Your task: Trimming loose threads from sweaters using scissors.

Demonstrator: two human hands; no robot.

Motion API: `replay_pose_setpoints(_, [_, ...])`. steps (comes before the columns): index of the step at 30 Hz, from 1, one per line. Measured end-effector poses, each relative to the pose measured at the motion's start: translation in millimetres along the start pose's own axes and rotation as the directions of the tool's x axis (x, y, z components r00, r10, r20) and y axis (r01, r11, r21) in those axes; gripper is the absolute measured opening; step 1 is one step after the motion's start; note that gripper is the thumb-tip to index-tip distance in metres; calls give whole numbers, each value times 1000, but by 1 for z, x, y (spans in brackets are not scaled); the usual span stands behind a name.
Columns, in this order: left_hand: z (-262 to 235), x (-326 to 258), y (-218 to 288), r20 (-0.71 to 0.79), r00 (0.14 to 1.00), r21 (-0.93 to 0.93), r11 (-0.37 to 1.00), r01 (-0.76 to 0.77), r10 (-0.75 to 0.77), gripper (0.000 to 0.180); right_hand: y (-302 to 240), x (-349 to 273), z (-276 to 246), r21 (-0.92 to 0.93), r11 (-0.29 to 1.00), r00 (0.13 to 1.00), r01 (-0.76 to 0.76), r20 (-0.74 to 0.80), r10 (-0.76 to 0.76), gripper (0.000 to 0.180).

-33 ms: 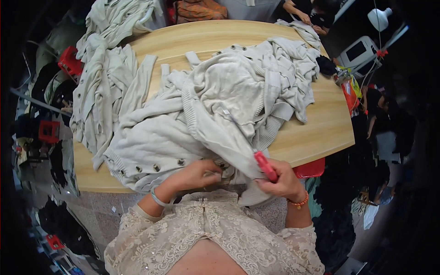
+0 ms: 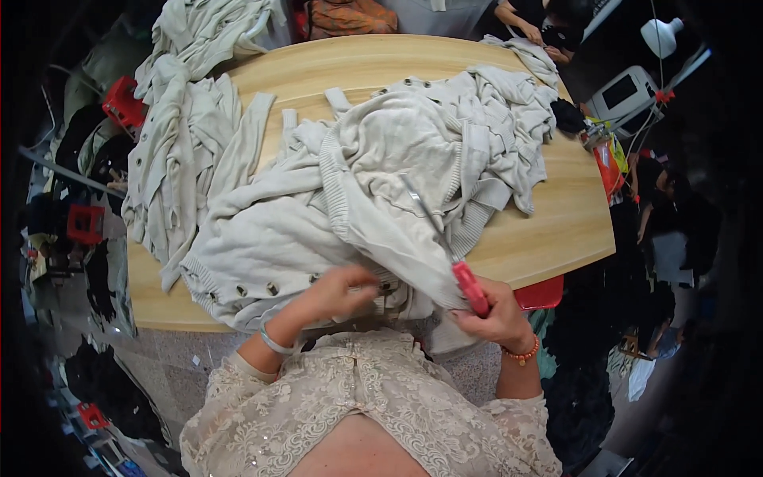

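Note:
A pale grey knitted cardigan (image 2: 270,215) with dark buttons lies bunched over the near part of the table, overlapping another one. My right hand (image 2: 499,312) is closed round the red handle of a tool (image 2: 470,288). Its long, thin metal blade points away and to the left, over the knit; what kind of tool it is does not show clearly. One pale sleeve (image 2: 405,262) runs down beside this hand, near its thumb. My left hand (image 2: 338,292) is above the cardigan's buttoned edge, its fingers bent and smeared by motion, so their hold cannot be made out.
More pale cardigans (image 2: 183,151) lie along the table's left side and at its far right. The wooden table (image 2: 556,238) has a curved edge. Red stools (image 2: 85,224) stand to the left. A person (image 2: 534,32) handles cloth at the far right, near a lamp (image 2: 661,34).
My left hand has lifted slightly and its fingers have blurred. The red-handled tool and my right hand have shifted a little to the right, and the blade's angle has changed slightly.

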State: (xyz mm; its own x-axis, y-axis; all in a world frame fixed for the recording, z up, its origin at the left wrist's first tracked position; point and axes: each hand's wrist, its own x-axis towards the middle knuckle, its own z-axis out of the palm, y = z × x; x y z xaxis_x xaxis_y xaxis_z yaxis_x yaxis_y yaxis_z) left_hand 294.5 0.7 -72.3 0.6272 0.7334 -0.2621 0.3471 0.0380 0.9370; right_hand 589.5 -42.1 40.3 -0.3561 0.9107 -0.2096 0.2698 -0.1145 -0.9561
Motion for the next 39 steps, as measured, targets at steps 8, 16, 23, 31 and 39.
replay_pose_setpoints(8, [-32, 106, -44, -262, 880, -812, 583, 20, -397, 61, 2, -54, -9, -15, 998, 987, 54, -149, -56, 39])
replay_pose_setpoints(16, [-34, 191, -34, 134, 962, -749, 612, 255, -237, 25, -4, -104, -16, 62, 984, 781, 169, -617, -95, 46])
replay_pose_setpoints(23, [-89, 225, 39, -410, 899, -802, 530, -275, -154, 14, 20, -116, -27, -117, 991, 707, -64, -706, -37, 32])
replay_pose_setpoints(31, [-331, 62, 113, -828, 455, -120, 687, -716, 329, 29, -9, -57, -5, -259, 966, 840, 11, -521, -150, 14])
replay_pose_setpoints(39, [-289, -167, 96, -997, 59, -74, 798, -598, -48, 42, -15, 2, 33, -408, 855, 941, 321, 32, -338, 22])
